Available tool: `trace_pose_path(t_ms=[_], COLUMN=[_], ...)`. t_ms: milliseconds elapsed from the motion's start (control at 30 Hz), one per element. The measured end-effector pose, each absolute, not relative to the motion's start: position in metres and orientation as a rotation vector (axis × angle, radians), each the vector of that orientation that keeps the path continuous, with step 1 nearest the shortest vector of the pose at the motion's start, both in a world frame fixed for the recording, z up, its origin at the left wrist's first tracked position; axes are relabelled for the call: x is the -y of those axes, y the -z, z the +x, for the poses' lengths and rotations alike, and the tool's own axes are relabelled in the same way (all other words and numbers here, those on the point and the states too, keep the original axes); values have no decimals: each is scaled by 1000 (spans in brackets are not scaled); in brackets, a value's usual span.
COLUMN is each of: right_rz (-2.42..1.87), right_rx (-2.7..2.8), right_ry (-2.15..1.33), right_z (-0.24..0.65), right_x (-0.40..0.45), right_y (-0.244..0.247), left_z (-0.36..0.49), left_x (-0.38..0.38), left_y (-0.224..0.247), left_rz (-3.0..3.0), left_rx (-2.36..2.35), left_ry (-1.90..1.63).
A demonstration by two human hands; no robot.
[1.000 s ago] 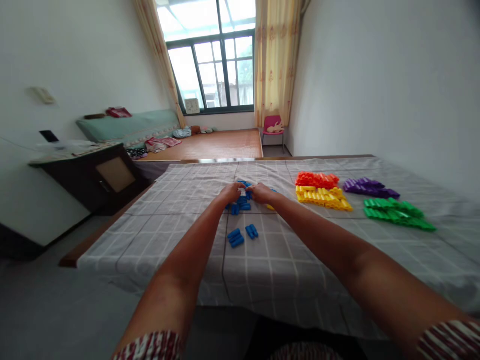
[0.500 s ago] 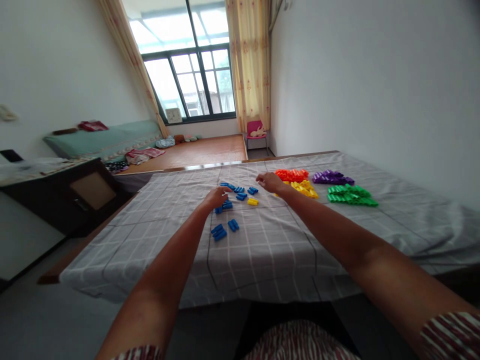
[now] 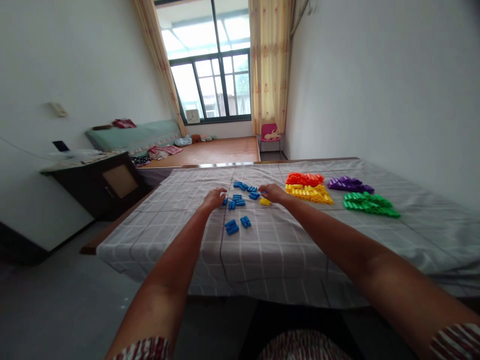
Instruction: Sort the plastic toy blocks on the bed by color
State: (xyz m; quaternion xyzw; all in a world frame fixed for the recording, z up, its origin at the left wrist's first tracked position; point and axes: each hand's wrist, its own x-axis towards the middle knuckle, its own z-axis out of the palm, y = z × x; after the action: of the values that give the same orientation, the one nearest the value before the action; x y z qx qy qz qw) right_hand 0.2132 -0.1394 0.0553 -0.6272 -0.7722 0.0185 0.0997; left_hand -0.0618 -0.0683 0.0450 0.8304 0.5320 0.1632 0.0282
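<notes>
Small blue tube-shaped plastic pieces (image 3: 240, 203) lie in a loose scatter on the checked cloth (image 3: 180, 220). At the left side of this scatter is my left hand (image 3: 215, 197), its fingers bent and apart, beside a blue piece (image 3: 225, 201) that shows past its fingertips. My right hand (image 3: 273, 193) comes from the right with curled fingers closed over a blue piece, which is mostly hidden. Just below those fingers lies a yellow piece (image 3: 265, 201). Nearer to me are more blue pieces (image 3: 231, 227).
To the right are sorted piles: orange-red (image 3: 304, 179), yellow (image 3: 311, 194), purple (image 3: 350, 184) and green (image 3: 371, 204). A dark cabinet (image 3: 93, 187) stands left of the table. Beyond are a low bed (image 3: 221, 150), a pink chair (image 3: 269, 131) and a window.
The view has swung left, so everything appears further right. My left hand has drawn left off the blue pieces. My right hand has come down onto a blue piece.
</notes>
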Motion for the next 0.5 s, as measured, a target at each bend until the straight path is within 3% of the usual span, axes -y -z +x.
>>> trace_pose_path(t_ms=[267,500], right_rz=[-1987,-1960], right_rx=[2241,2043], right_ry=[-63,-142], right_z=[179,197], right_x=[101,130], right_y=[-40,-67], left_z=[-17,35], left_x=[11,-23], left_y=[-41,-40], left_rz=[2672,2798], left_rx=[-1331,-1044], left_ry=[-468,-250])
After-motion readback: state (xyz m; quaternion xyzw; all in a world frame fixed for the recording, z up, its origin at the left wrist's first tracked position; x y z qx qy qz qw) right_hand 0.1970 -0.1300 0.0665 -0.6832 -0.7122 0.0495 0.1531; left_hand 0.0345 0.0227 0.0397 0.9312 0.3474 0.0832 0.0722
